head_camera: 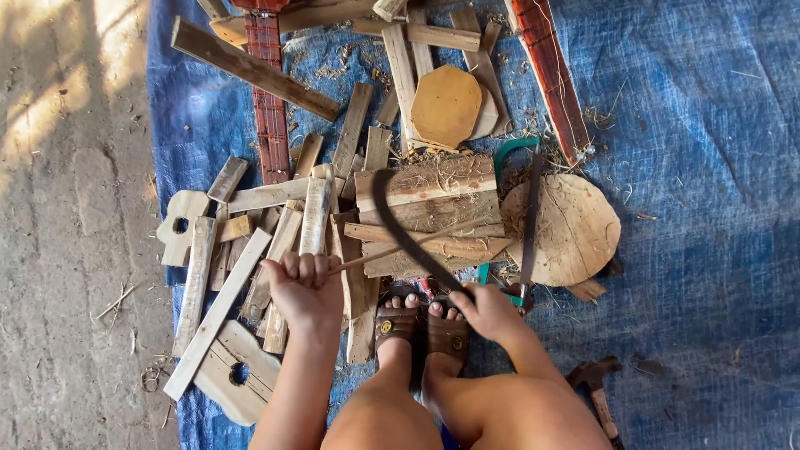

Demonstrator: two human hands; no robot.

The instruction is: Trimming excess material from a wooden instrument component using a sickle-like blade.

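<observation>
The fingers of the left hand (302, 287) curl fully shut around one end of a thin wooden stick (398, 247), which runs out toward 2 o'clock across a short plank block (433, 212), likely so the block steadies it. The fingers of the right hand (487, 310) close over the handle of a curved, dark-bladed knife (400, 225); its blade arcs up toward 11 o'clock and crosses the stick, edge set against the wood. 2 sandalled feet (423, 329) sit at 6 o'clock of the block, seemingly bracing it. A green-framed saw (525, 208) lies at 3 o'clock beside a round wooden disc (575, 229). Loose slats (250, 242) spread toward 9 o'clock, an octagonal board (446, 104) lies at 12 o'clock, and a hammer (596, 383) at 5 o'clock, all on a blue tarpaulin (708, 167).
</observation>
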